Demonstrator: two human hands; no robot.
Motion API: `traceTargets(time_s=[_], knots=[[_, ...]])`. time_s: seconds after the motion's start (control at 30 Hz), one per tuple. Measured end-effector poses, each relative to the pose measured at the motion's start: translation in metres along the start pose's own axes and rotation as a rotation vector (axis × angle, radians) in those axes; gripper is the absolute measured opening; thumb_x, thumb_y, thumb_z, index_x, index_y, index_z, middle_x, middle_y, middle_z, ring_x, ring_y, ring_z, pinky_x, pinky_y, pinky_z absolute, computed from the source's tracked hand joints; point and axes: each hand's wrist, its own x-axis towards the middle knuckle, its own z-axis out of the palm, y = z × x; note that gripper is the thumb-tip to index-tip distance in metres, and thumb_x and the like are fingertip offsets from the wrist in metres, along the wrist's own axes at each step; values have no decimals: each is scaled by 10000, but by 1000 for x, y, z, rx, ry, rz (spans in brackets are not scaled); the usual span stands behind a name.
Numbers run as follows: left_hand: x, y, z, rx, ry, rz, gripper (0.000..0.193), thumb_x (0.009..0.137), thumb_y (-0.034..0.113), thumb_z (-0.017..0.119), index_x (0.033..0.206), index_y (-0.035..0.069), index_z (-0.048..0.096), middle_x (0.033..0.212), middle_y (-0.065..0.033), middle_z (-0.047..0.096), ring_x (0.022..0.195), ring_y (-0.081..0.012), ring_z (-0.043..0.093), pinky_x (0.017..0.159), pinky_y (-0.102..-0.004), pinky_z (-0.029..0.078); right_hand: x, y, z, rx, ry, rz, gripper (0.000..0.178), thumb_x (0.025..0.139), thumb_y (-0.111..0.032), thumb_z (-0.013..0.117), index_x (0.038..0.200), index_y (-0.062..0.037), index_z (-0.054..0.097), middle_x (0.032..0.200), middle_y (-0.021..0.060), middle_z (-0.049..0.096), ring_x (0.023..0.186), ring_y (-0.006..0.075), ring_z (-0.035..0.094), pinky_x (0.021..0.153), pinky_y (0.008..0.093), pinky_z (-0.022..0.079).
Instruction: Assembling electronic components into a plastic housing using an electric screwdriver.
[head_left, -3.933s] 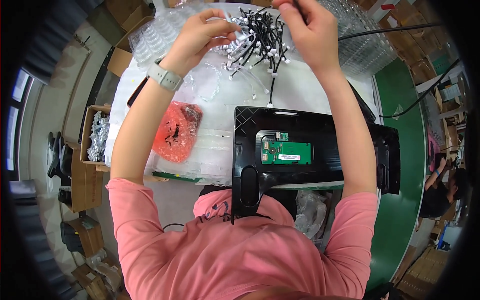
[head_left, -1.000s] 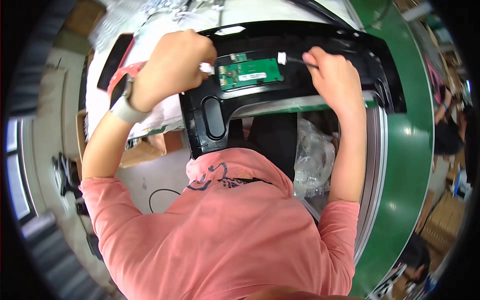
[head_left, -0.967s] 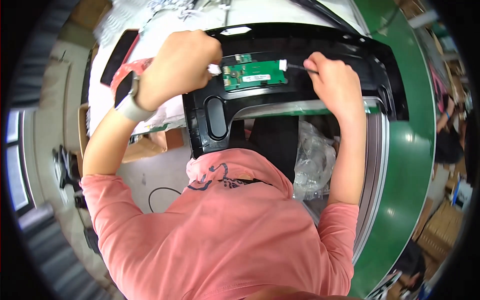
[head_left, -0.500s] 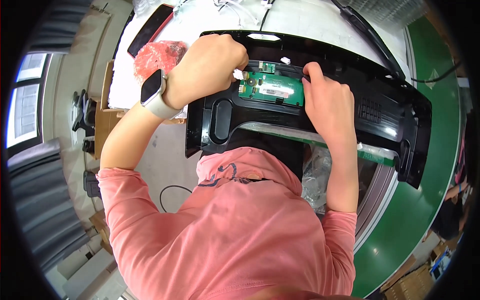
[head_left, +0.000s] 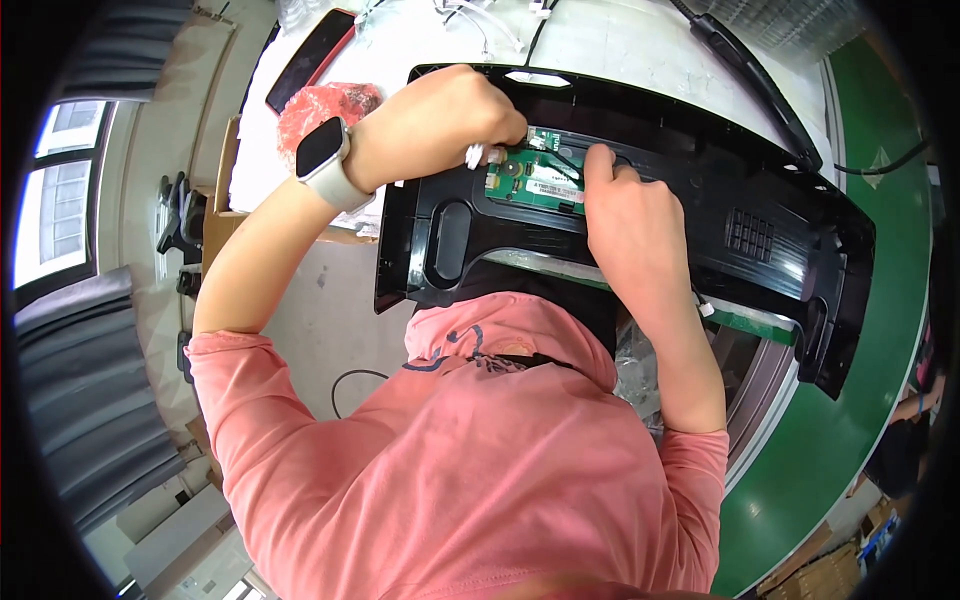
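Observation:
A long black plastic housing (head_left: 690,225) lies in front of me, its inner side up. Set into it is a green circuit board (head_left: 535,192), with a smaller green board (head_left: 546,138) just beyond. My left hand (head_left: 450,115) is closed at the left edge of the small board, its fingertips mostly hidden. A white connector (head_left: 474,156) sticks out under that hand. My right hand (head_left: 638,220) covers the right end of the larger board, fingers closed on a thin black cable (head_left: 560,160) that runs across the board toward my left hand.
A red bubble-wrap bundle (head_left: 318,112) and a red-edged black phone-like slab (head_left: 310,60) lie at the far left of the white table. White cables (head_left: 485,25) lie beyond the housing. A thick black handle with a cord (head_left: 745,75) rests at the far right, near the green floor (head_left: 770,490).
My right hand has moved left over the board, and a black cable now shows across it. My left hand has shifted slightly right. The white connector beyond the board is no longer visible there.

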Motion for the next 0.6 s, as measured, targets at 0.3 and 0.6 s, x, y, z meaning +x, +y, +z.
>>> traceTargets(time_s=[0.3, 0.6], knots=[[-33, 67, -52, -94, 321, -263, 328, 704, 30, 754, 1027, 7, 701, 872, -102, 685, 773, -192, 635, 695, -293, 488, -29, -14, -30, 120, 396, 134, 195, 825, -10, 599, 1018, -39, 586, 789, 121, 685, 633, 332, 684, 537, 407, 540], [-26, 154, -12, -598, 876, -233, 158, 918, 73, 625, 1042, -25, 625, 874, -62, 639, 772, -118, 590, 697, -255, 466, -40, -72, -54, 414, 893, -84, 211, 864, -81, 641, 1065, -21, 618, 782, 100, 672, 656, 258, 687, 553, 359, 520]])
